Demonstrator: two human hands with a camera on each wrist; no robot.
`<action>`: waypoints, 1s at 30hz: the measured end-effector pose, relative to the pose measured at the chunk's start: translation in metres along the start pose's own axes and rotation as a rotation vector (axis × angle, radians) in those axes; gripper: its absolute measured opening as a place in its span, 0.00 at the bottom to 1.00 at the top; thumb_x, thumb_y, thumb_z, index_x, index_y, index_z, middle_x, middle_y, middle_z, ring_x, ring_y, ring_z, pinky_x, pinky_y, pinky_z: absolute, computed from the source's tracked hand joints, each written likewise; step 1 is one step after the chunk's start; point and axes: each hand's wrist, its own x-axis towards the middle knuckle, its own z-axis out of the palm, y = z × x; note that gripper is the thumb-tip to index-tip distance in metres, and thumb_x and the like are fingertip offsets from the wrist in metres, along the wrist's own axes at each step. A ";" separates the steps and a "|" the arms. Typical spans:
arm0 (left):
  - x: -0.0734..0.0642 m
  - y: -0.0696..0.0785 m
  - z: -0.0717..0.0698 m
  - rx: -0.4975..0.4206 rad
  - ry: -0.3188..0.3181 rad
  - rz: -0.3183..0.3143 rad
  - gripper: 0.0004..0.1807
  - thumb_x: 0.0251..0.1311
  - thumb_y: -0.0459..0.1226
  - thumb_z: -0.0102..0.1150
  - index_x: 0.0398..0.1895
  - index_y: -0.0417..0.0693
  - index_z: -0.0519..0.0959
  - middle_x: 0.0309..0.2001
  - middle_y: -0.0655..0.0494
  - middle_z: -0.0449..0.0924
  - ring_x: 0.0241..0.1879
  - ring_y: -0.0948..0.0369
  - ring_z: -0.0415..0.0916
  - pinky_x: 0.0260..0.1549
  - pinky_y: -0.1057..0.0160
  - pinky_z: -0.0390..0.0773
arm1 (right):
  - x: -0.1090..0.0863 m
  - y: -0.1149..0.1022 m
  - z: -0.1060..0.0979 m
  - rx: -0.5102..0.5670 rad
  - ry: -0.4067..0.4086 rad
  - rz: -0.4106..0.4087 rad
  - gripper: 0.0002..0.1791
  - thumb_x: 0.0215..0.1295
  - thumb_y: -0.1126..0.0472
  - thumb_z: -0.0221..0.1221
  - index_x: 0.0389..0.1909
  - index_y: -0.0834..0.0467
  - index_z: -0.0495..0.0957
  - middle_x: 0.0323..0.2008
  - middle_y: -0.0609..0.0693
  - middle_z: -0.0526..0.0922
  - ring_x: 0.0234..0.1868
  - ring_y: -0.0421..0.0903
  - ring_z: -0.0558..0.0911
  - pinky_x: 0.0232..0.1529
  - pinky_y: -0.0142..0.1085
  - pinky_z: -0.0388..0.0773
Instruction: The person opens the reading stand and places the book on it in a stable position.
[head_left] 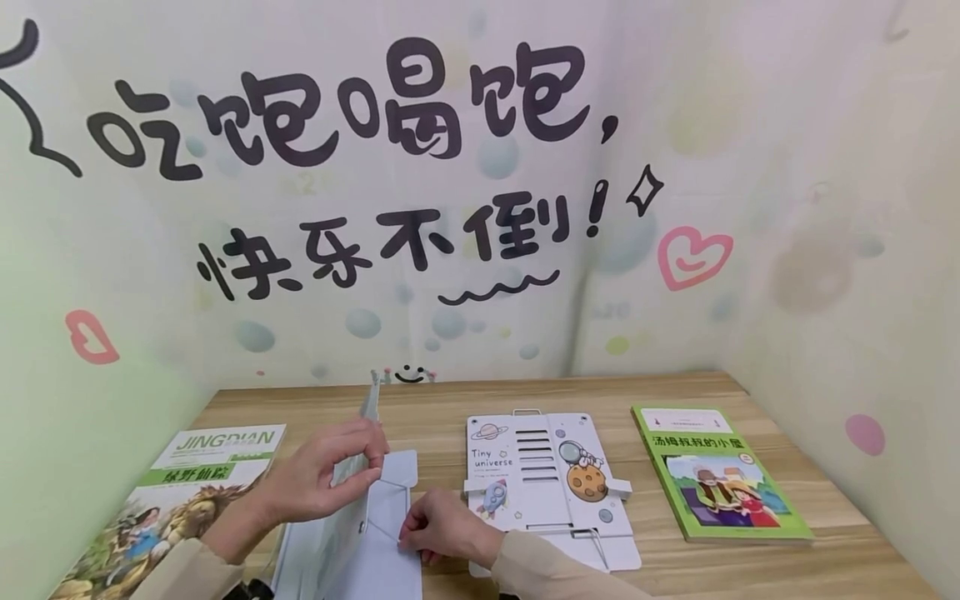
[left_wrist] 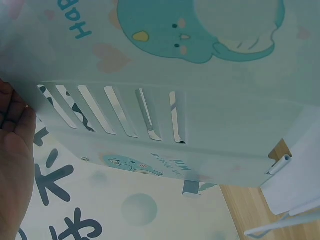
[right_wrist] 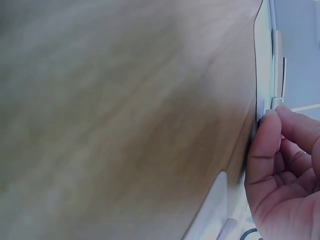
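A pale blue folding book stand (head_left: 382, 542) lies at the front, its slotted panel tilted up from the base. My left hand (head_left: 330, 471) grips the raised panel by its edge, thumb and fingers bent round it. In the left wrist view the panel (left_wrist: 225, 125) shows a teal cartoon print and a row of slots, with the left hand (left_wrist: 15, 170) at its edge. A wire leg (left_wrist: 280, 225) runs below it. With thumb and fingertip, my right hand (head_left: 450, 529) pinches at the base's right edge, by the wire's end. The right wrist view shows this pinch (right_wrist: 285, 165) close up.
A white book stand (head_left: 551, 483) with space pictures lies flat to the right of the blue one. Farther right is a green-bordered book (head_left: 720, 475). Another book (head_left: 195, 492) lies on the left, partly behind the left arm. A printed curtain (head_left: 480, 333) hangs behind the wooden table (head_left: 300, 400).
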 end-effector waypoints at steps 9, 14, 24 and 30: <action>0.001 0.002 0.004 -0.018 -0.024 -0.039 0.17 0.47 0.21 0.58 0.31 0.53 0.72 0.32 0.63 0.72 0.35 0.67 0.70 0.39 0.68 0.71 | 0.001 0.002 -0.002 0.043 -0.021 0.017 0.05 0.55 0.72 0.63 0.22 0.64 0.80 0.14 0.43 0.74 0.12 0.36 0.70 0.13 0.26 0.72; 0.002 0.002 0.005 -0.023 -0.033 -0.060 0.17 0.48 0.22 0.58 0.31 0.54 0.72 0.33 0.63 0.73 0.36 0.67 0.69 0.37 0.69 0.72 | 0.000 0.002 -0.002 0.072 -0.013 0.027 0.06 0.55 0.72 0.63 0.21 0.64 0.80 0.14 0.44 0.74 0.11 0.36 0.69 0.13 0.26 0.72; 0.000 -0.001 0.008 -0.046 -0.023 -0.039 0.18 0.46 0.20 0.59 0.31 0.53 0.72 0.33 0.61 0.73 0.36 0.67 0.69 0.36 0.69 0.71 | -0.002 0.002 -0.002 0.088 0.008 0.040 0.06 0.54 0.71 0.64 0.20 0.64 0.80 0.12 0.44 0.73 0.10 0.36 0.69 0.12 0.25 0.71; 0.001 -0.001 0.009 -0.057 -0.007 -0.035 0.19 0.44 0.19 0.58 0.30 0.52 0.72 0.32 0.62 0.72 0.35 0.66 0.69 0.37 0.68 0.71 | -0.002 0.003 -0.001 0.107 0.013 0.036 0.06 0.54 0.71 0.64 0.21 0.64 0.80 0.12 0.45 0.73 0.11 0.36 0.70 0.12 0.25 0.70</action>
